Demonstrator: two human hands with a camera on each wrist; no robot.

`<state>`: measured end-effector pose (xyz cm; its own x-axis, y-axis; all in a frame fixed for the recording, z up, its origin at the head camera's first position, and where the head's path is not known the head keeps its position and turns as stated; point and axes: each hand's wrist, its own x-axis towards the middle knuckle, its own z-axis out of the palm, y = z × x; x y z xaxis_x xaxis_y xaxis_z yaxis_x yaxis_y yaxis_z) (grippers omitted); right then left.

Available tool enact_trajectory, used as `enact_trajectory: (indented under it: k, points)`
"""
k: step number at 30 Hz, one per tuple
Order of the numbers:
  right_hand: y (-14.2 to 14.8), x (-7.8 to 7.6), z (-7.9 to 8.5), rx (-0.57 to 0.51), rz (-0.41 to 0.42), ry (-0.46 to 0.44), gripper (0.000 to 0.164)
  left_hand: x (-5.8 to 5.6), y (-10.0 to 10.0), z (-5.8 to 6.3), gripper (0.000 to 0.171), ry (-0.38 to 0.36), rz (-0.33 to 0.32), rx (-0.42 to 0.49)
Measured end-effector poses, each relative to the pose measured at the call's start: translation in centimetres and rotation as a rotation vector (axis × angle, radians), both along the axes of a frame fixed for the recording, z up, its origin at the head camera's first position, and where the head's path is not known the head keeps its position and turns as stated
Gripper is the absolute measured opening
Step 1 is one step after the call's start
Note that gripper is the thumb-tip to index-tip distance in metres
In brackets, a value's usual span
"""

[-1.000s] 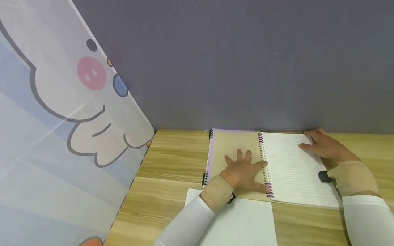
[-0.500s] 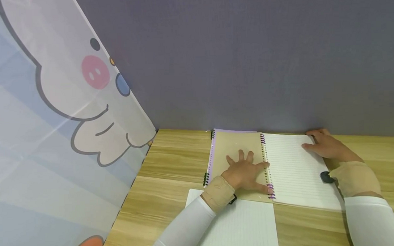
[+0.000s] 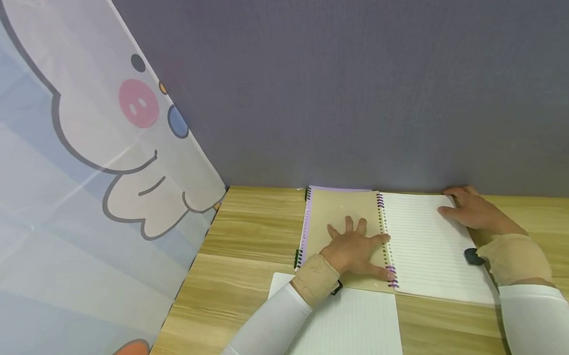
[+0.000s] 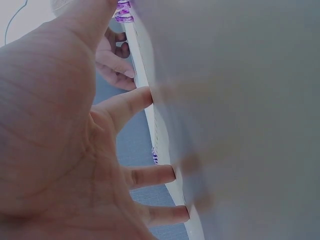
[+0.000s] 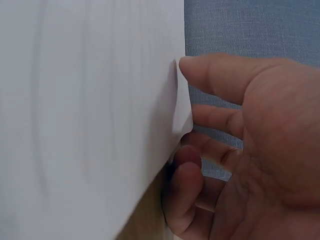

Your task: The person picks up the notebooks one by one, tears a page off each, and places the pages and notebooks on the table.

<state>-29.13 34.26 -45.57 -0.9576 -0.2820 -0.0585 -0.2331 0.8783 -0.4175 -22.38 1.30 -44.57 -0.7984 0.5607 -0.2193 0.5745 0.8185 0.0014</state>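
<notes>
Left hand [image 4: 75,145], fingertips [image 4: 169,173] on a greyish sheet [image 4: 250,125], purple rings [image 4: 123,12] alongside, right hand [image 4: 115,62] beyond.

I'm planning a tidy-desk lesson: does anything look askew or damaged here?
The open notebook overlaps a purple-edged notebook, whose dark rings stick out at left: slightly misaligned. Beside the right hand, a page edge appears lifted. No tear shows.

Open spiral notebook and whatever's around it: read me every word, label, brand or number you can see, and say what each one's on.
None: no readable text in any view.
Ruled white page: lines only.
Near ruled sheet: lines only.
Tan leaf: no writing visible; the left hand hides part.
Cartoon backdrop: drawings, no letters.
</notes>
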Motion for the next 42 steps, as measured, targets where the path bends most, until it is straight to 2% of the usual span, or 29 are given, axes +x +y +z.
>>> enact_trajectory:
  k: [10, 20, 26, 31, 38, 42]
  points:
    - [0.12, 0.28, 0.04, -0.066, -0.008, -0.003, 0.068, 0.02, 0.07, -0.05, 0.092, -0.003, 0.002, -0.006]
    - [0.15, 0.22, 0.08, -0.078, -0.042, 0.000, 0.064, -0.10, 0.13, -0.14, 0.092, -0.002, -0.002, -0.006]
    - [0.40, 0.15, 0.24, -0.076, -0.024, -0.005, 0.062, -0.12, 0.19, -0.15, 0.092, 0.001, -0.004, -0.013]
    - [0.61, 0.05, 0.03, -0.063, -0.015, 0.011, 0.058, -0.11, 0.17, -0.14, 0.092, -0.011, 0.001, -0.007]
    - [0.59, 0.13, -0.31, -0.114, -0.040, 0.016, 0.039, -0.08, 0.16, -0.16, 0.092, -0.007, 0.003, -0.007]
    - [0.55, 0.25, -0.18, -0.101, -0.058, 0.008, 0.042, -0.05, 0.18, -0.16, 0.092, -0.013, 0.005, -0.006]
